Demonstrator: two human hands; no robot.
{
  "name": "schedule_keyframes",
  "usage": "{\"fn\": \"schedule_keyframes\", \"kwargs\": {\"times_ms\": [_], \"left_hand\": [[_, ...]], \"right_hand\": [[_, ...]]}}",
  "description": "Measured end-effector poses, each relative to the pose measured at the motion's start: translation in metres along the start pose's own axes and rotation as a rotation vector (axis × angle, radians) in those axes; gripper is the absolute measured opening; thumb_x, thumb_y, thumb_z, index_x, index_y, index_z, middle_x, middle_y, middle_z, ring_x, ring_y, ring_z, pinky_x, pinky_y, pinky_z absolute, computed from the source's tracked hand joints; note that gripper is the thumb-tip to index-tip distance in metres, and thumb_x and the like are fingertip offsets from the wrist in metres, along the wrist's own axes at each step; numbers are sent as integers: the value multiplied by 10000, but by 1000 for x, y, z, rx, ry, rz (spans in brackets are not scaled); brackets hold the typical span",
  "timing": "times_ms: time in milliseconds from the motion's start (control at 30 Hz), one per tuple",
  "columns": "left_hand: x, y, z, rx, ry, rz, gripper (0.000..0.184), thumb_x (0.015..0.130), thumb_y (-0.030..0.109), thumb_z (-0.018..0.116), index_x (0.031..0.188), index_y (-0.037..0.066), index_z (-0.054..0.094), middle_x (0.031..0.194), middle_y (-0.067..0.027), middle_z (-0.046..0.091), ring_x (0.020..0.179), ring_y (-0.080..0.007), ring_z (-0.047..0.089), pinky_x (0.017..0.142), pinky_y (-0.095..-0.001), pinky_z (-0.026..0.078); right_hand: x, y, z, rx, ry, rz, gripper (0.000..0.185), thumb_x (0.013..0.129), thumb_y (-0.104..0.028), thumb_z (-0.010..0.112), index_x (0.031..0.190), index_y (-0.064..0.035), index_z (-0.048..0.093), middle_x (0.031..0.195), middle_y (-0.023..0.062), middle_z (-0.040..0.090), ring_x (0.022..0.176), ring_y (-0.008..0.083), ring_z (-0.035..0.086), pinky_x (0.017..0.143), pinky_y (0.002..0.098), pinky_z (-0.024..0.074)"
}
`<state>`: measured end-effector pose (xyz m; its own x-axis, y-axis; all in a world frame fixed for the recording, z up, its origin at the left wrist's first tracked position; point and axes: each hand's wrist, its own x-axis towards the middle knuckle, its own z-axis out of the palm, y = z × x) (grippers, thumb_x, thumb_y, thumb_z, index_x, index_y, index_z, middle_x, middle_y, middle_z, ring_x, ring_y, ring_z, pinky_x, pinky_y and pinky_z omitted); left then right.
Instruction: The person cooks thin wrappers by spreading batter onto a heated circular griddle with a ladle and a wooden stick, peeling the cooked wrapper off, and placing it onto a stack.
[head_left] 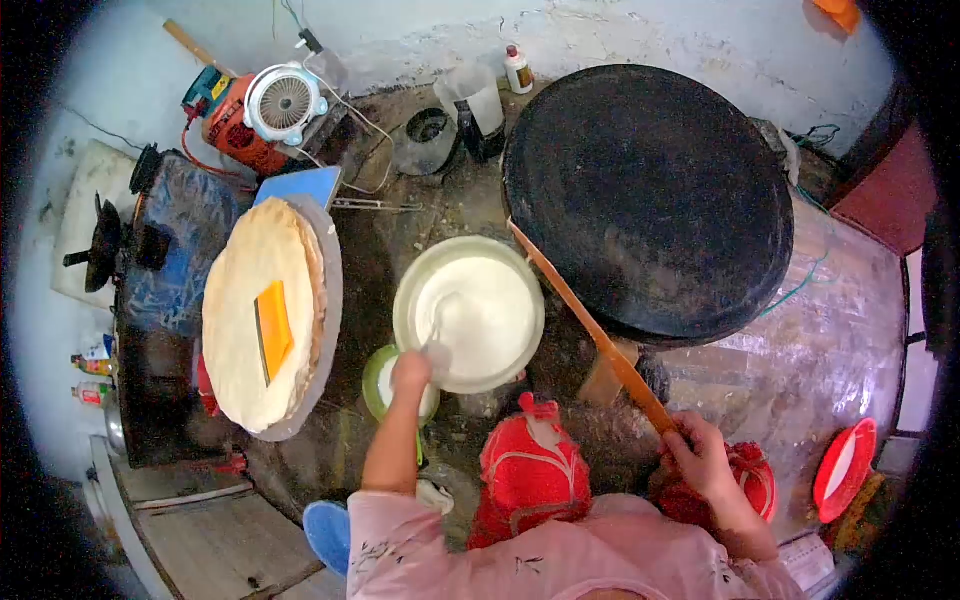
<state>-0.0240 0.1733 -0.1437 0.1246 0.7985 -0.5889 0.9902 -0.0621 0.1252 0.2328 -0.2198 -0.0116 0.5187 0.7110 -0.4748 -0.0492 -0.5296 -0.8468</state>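
My left hand is closed at the near-left rim of a pale bowl of white batter. It grips what looks like a ladle, its lower end in the batter and blurred. My right hand is closed around one end of a long, flat wooden spatula. The spatula slants up and left, its tip between the bowl and a large black round griddle. Below my left hand sits a green bowl with white contents, partly hidden.
A stack of flat pancakes on a round board lies at left, an orange-handled scraper on top. Behind stand a blower, a clear jug and a small bottle. A red basin is at right.
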Motion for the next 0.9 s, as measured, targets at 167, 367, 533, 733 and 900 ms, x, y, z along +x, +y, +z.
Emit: {"fn": "schedule_keyframes", "kwargs": {"times_ms": [167, 367, 533, 733, 900], "left_hand": [[7, -13, 83, -81, 135, 318, 278, 812, 210, 479, 883, 2, 649, 907, -240, 613, 868, -381, 595, 784, -428, 468], [13, -16, 13, 117, 81, 39, 276, 818, 216, 481, 946, 22, 628, 971, -205, 618, 875, -351, 606, 750, -416, 487], [27, -6, 97, 17, 167, 382, 280, 802, 208, 477, 902, -6, 628, 903, -250, 602, 848, -418, 580, 786, -446, 463], [-14, -21, 24, 182, 70, 144, 330, 791, 280, 522, 956, 21, 642, 972, -212, 618, 869, -363, 608, 784, -441, 474], [22, -12, 74, 67, 230, 283, 265, 807, 224, 488, 879, 22, 644, 885, -226, 620, 855, -377, 600, 764, -447, 475]], "right_hand": [[3, -4, 4, 38, -24, -30, 181, 859, -58, 534, 1026, 8, 559, 775, 75, 587, 599, 106, 547, 583, 271, 453], [2, 1, 3, 2, -57, 9, 227, 859, -47, 530, 1077, 13, 543, 810, 75, 582, 664, 119, 550, 603, 257, 454], [5, 1, 8, 20, -47, -83, 236, 857, -40, 531, 1085, 18, 546, 810, 74, 584, 665, 115, 539, 601, 256, 452], [3, -5, 7, 3, -66, -30, 162, 875, -4, 486, 1028, 21, 534, 741, 28, 576, 597, 78, 511, 541, 226, 430], [7, 7, 10, -150, -95, -168, 166, 878, -11, 484, 1037, 18, 525, 718, 23, 565, 599, 76, 512, 542, 225, 427]]}}
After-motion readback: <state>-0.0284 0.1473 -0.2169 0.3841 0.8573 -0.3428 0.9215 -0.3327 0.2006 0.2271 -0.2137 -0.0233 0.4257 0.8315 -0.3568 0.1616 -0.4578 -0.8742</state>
